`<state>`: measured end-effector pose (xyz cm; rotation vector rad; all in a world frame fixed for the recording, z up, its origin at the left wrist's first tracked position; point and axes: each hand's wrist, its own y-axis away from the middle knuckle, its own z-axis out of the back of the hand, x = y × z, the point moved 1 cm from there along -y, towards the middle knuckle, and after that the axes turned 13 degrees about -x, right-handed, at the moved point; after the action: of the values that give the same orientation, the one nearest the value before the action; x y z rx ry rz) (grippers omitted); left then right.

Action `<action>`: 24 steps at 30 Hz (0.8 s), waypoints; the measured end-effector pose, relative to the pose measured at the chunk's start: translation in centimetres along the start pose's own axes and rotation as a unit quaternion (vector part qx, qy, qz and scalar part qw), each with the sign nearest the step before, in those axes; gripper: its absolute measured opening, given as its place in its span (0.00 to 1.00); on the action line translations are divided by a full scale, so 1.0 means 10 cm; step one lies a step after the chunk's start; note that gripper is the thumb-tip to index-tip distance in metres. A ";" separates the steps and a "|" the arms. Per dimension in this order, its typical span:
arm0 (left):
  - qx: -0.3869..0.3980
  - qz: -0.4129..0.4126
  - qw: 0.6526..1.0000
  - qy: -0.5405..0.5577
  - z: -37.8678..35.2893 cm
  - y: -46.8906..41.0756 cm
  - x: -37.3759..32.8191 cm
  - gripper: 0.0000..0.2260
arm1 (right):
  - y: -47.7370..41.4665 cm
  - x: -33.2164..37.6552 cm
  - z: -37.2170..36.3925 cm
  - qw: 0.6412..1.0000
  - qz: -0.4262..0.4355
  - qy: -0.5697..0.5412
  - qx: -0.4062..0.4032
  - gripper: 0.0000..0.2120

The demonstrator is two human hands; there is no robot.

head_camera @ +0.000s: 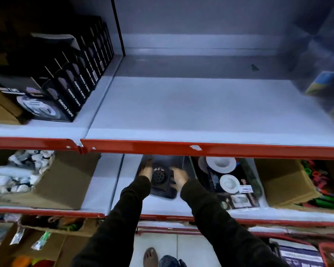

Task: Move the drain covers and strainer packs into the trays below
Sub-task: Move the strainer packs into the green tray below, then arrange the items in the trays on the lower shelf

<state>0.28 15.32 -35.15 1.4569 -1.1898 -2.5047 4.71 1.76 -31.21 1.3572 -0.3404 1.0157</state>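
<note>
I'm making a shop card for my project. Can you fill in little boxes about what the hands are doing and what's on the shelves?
left hand: on the left side of the drain cover
right hand: on its right side
drain cover: dark, square, with a round holed middle, inside the black tray
strainer packs: in the next tray to the right, white round strainers showing
upper shelf: bare in the middle, black tape boxes at left
cardboard boxes: on both sides of the lower shelf

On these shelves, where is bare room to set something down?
The upper shelf is bare between the tape boxes and the blurred packs. Below, a strip lies between the cardboard box and the black tray; rightward is crowded.
</note>
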 end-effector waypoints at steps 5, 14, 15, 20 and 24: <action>0.019 0.027 0.999 0.007 0.02 -0.04 0.07 0.43 | -0.35 -0.24 -0.27 0.999 -0.036 -0.032 -0.023 0.13; 0.044 -0.007 0.979 -0.200 0.15 -0.06 0.03 0.22 | -0.16 -0.20 -0.20 0.991 0.023 0.122 -0.041 0.07; 0.054 -0.039 0.967 -0.248 0.17 -0.06 0.05 0.21 | -0.13 -0.19 -0.21 0.986 0.045 0.154 -0.033 0.07; 0.123 -0.270 0.853 -0.428 0.09 -0.30 0.15 0.36 | -0.11 -0.05 -0.28 0.898 0.211 0.385 0.007 0.24; 0.139 -0.406 0.717 -0.549 0.06 -0.60 0.18 0.48 | -0.49 -0.15 -0.48 0.809 0.234 0.539 0.018 0.34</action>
<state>0.85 19.29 -39.97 0.2695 -1.0825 -4.2726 5.97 6.04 -36.63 0.5311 0.2368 2.0358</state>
